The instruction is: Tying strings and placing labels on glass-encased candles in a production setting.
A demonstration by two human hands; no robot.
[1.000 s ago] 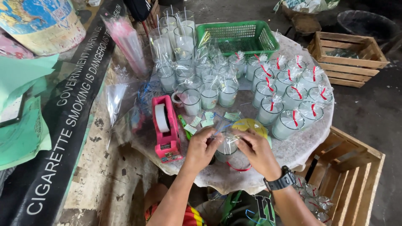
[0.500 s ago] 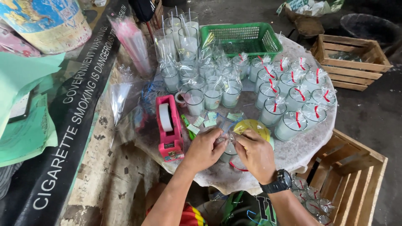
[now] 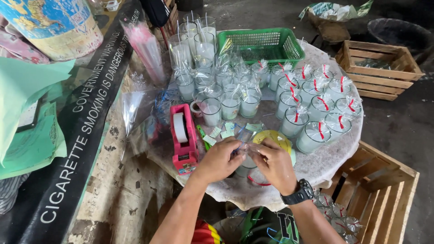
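My left hand [image 3: 220, 160] and my right hand [image 3: 274, 165] meet over a glass candle wrapped in clear plastic [image 3: 246, 166] near the front of the round table [image 3: 316, 167]. Both hands pinch the plastic at the top of the glass. A yellow tape roll [image 3: 276, 138] lies just behind my right hand. The pink tape dispenser [image 3: 183, 138] stands to the left of my left hand. Small green labels [image 3: 217, 132] lie scattered behind my hands. My right wrist wears a black watch [image 3: 298, 195].
Several wrapped candles with red ties [image 3: 316, 104] fill the table's right side; unwrapped and plain wrapped glasses [image 3: 212, 86] fill the middle. A green basket [image 3: 261, 44] sits at the back. Wooden crates [image 3: 379, 68] stand right, one [image 3: 384, 194] holding wrapped candles. A bundle of pink sticks [image 3: 147, 49] lies left.
My hands have stayed over the same candle, with fingers shifting slightly on the plastic. The view has tilted a little.
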